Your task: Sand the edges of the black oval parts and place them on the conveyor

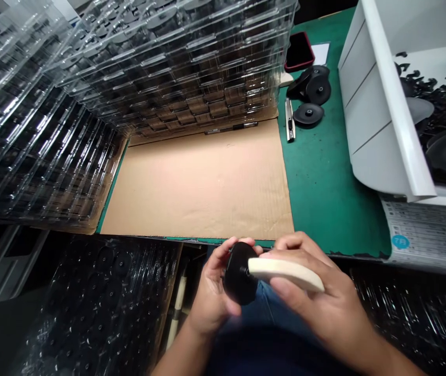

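Note:
A round black disc part (pixel 239 274) is held on edge in my left hand (pixel 212 292), with the fingers around its rim. My right hand (pixel 325 292) grips a cream-coloured curved pad (pixel 285 272) between thumb and fingers. The pad's left end touches or overlaps the middle of the disc, near a small hub. Both hands are over my lap, just below the front edge of the table. Fingertips of the left hand behind the disc are partly hidden.
Stacked clear trays (pixel 176 68) stand behind and left of a cardboard sheet (pixel 203 183) bearing a pen (pixel 231 128). On the green mat (pixel 320 167) lie a cutter (pixel 289 121) and black discs (pixel 308 114). A white bin (pixel 387 104) of black parts stands right.

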A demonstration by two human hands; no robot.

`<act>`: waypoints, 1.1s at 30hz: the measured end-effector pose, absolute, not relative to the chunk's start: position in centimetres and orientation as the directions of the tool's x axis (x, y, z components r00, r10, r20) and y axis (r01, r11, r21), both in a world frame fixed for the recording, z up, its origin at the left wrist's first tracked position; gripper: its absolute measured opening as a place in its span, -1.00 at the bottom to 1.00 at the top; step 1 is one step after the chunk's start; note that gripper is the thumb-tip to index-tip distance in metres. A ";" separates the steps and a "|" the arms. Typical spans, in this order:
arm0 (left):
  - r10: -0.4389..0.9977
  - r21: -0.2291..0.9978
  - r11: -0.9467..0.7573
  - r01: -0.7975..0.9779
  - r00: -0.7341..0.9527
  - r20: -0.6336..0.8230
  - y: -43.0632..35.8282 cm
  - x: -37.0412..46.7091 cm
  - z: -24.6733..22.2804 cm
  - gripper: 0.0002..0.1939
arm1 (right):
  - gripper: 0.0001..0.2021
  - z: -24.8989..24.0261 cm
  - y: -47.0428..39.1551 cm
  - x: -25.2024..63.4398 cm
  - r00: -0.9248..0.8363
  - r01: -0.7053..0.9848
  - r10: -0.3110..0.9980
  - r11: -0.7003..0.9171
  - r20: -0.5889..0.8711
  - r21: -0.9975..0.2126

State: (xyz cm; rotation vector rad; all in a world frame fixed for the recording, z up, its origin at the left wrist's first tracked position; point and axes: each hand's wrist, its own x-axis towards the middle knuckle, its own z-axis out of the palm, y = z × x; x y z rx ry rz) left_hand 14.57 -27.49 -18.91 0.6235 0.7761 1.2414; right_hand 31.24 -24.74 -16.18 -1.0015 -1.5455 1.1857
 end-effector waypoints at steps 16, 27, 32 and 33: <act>0.939 0.709 0.325 -0.626 0.126 -0.319 -27.6 15.2 -18.4 -0.35 | -0.77 -15.3 -25.0 30.6 -0.367 0.221 0.816 0.544 0.448 -0.809; 0.859 0.525 0.511 -0.681 0.389 -0.332 -27.6 13.7 -17.6 -0.47 | -0.54 -17.1 -25.1 34.9 -0.370 0.466 0.868 0.482 0.331 -0.742; 0.830 0.532 0.557 -0.638 0.454 -0.325 -27.7 13.5 -17.6 -0.46 | -0.65 -16.5 -24.0 34.2 -0.419 0.433 0.835 0.529 0.357 -0.730; 0.827 0.550 0.560 -0.620 0.454 -0.331 -27.8 13.5 -17.7 -0.45 | -0.67 -16.4 -23.8 33.9 -0.432 0.430 0.831 0.531 0.350 -0.730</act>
